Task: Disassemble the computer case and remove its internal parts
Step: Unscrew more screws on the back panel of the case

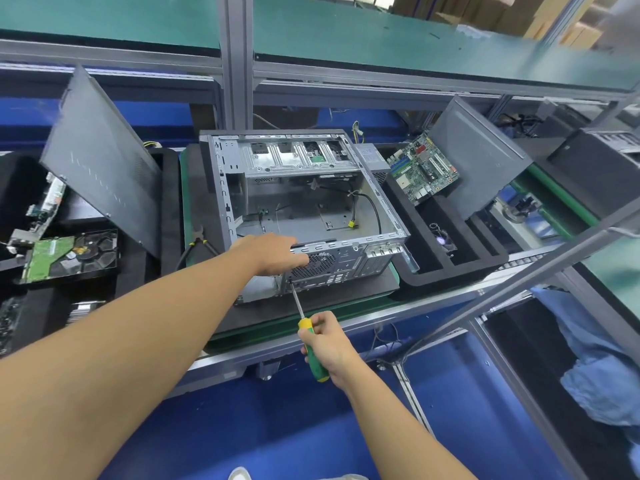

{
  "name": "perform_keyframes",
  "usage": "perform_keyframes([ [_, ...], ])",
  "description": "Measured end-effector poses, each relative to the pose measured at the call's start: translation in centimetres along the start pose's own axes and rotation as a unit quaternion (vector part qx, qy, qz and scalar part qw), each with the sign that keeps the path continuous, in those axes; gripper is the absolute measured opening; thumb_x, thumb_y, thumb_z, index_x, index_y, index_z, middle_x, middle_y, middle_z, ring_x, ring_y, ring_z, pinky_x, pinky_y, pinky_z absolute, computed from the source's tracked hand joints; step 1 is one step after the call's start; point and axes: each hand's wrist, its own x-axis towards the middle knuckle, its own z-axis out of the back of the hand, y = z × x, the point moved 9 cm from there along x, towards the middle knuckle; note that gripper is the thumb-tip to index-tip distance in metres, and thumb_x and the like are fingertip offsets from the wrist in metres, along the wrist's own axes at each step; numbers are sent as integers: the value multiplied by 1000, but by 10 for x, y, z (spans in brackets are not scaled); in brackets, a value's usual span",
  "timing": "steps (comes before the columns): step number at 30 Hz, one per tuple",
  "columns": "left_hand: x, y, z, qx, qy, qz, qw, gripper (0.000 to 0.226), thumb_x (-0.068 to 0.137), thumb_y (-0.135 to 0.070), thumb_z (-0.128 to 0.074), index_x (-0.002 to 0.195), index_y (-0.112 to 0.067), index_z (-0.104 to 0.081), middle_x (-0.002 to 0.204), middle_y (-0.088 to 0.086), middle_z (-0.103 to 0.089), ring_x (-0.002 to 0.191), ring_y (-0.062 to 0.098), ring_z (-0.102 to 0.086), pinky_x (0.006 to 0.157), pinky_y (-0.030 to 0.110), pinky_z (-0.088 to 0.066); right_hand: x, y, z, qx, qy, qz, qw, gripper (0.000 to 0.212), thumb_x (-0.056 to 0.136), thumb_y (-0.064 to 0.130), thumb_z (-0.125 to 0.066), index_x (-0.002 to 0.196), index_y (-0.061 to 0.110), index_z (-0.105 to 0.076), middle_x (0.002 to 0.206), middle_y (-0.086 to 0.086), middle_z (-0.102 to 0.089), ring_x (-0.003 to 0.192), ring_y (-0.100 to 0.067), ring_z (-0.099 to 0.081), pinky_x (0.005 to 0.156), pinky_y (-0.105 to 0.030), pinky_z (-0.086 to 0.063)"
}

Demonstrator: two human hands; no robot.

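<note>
The bench carries a green mat. A black pad lies on the mat, with the open case on the pad. Pliers lie on the mat just left of the case. Black foam trays flank it: left tray, right tray.

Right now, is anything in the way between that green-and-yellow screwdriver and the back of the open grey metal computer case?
Nothing visible. The green-and-yellow screwdriver, gripped by the right hand, reaches the rear of the grey metal computer case unobstructed; the left hand rests above its tip.
</note>
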Motion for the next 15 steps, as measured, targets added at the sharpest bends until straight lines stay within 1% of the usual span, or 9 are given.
perform_keyframes([
  [2,1,0,-1,-1,-2,-2,1000,63,74,-67,-27,120,-32,-51,131,5,-60,109,27,-55,90,43,-47,-1,1,-1,5,1,-16,1000,16,98,23,-60,110,21,-50,103,-4,-59,71,-14,-61,70,-32,-53],
  [4,1,3,-1,5,-7,3,1000,65,75,-68,-27,124,-32,-51,131,4,-60,109,27,-56,89,43,-48,-1,0,-4,15,8,-43,999,17,99,30,-56,112,19,-55,102,-5,-64,73,-15,-61,70,-33,-52],
  [7,0,4,-1,4,-12,3,1000,71,76,-68,-26,132,-31,-47,132,4,-60,107,27,-56,89,43,-49,0,0,-9,46,21,-61,997,23,102,23,-45,113,12,-62,94,-4,-71,73,-17,-58,71,-32,-49],
  [9,-3,2,1,-20,-28,-6,999,67,78,-68,-28,131,-32,-47,130,2,-60,105,25,-57,90,44,-50,0,0,-9,34,21,-54,998,25,102,21,-44,113,11,-64,89,-2,-72,74,-17,-58,71,-32,-49],
  [11,-11,-3,10,-62,-85,-46,993,58,82,-64,-32,126,-30,-50,126,-3,-59,105,21,-57,90,43,-50,0,0,-9,18,19,-39,999,24,103,22,-44,110,12,-65,90,-1,-71,76,-17,-58,73,-32,-50],
  [12,-19,-7,18,-73,-134,-84,985,54,84,-60,-34,122,-27,-52,123,-4,-57,106,19,-55,89,42,-49,0,0,-9,14,15,-32,999,23,103,23,-44,109,13,-65,91,-1,-70,77,-17,-59,74,-33,-51],
  [13,-30,-14,28,-65,-196,-137,969,50,86,-55,-36,118,-22,-54,119,-2,-56,105,20,-53,88,42,-47,0,0,-8,12,11,-25,1000,22,104,24,-45,107,13,-65,91,-2,-69,78,-17,-59,74,-34,-52],
  [15,-58,-34,39,4,-310,-248,918,39,88,-43,-42,107,-12,-58,110,4,-56,96,24,-50,83,43,-44,0,0,-7,22,6,-14,1000,19,104,25,-49,105,13,-64,91,-4,-67,76,-17,-61,71,-32,-56],
])
